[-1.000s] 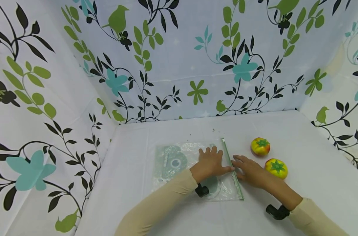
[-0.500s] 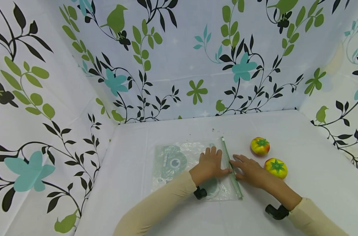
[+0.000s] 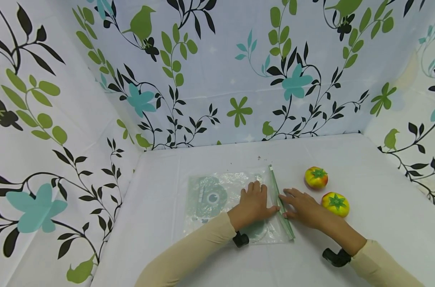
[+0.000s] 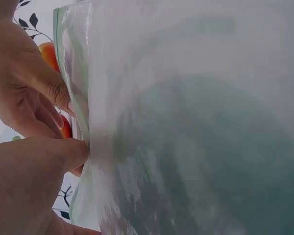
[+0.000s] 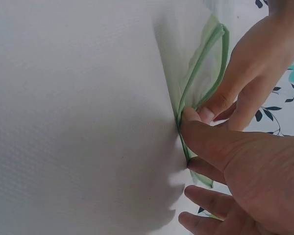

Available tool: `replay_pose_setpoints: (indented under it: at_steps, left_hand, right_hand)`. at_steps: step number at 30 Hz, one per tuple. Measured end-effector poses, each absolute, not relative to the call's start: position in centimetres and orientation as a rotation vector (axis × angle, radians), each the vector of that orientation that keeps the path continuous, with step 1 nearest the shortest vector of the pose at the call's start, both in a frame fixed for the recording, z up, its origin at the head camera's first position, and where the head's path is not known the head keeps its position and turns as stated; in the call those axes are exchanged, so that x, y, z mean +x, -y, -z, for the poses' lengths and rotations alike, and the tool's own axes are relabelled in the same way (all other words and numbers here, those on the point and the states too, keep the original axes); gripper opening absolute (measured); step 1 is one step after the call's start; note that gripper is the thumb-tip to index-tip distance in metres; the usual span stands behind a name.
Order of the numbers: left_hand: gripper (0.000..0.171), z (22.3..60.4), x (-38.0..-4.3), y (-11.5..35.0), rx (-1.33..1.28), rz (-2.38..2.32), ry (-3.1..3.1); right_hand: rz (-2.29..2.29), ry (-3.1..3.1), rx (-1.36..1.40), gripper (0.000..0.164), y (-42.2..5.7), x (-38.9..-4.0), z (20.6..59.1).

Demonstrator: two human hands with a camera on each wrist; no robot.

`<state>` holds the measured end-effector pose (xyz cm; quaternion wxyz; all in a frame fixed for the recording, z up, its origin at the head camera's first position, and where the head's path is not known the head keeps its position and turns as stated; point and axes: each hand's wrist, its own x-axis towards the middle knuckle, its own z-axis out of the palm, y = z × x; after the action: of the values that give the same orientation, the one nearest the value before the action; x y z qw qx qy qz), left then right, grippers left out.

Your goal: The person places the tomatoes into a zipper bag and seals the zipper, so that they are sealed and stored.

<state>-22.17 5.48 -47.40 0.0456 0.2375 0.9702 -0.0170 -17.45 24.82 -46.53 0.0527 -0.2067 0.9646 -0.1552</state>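
A clear zip bag with a pale green print lies flat on the white table. Its green-edged mouth faces right, and in the right wrist view the two green edges bow apart at one end. Across the bag's top rests my left hand, fingers stretched out, the thumb reaching to the mouth. My right hand comes in from the right and pinches the green edge between thumb and forefinger, its other fingers loose. Both thumbs meet close together at the edge in the left wrist view.
Two round yellow-red fruits with green leafy caps sit right of the bag, one farther back and one just behind my right wrist. A leaf-patterned cloth walls the table at the back and sides.
My left hand has slid slightly left over the bag. The green edges at the mouth have spread from a thin line into a wider strip. My right hand has barely moved.
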Motion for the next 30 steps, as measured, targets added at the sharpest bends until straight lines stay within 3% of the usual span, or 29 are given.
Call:
replay_pose_setpoints:
  at_steps: [16,30]
  left_hand:
    - [0.097,47.1,-22.3,-3.9,0.652,0.035,-2.940]
    - [0.094,47.0,-22.4,-1.6,0.645,-0.099,-2.943]
  right_hand:
    - [0.437,-2.952,-0.641,0.062,-24.9,-17.4,46.5]
    - [0.420,-2.923,-0.592,0.064,-24.8,-17.3,46.4]
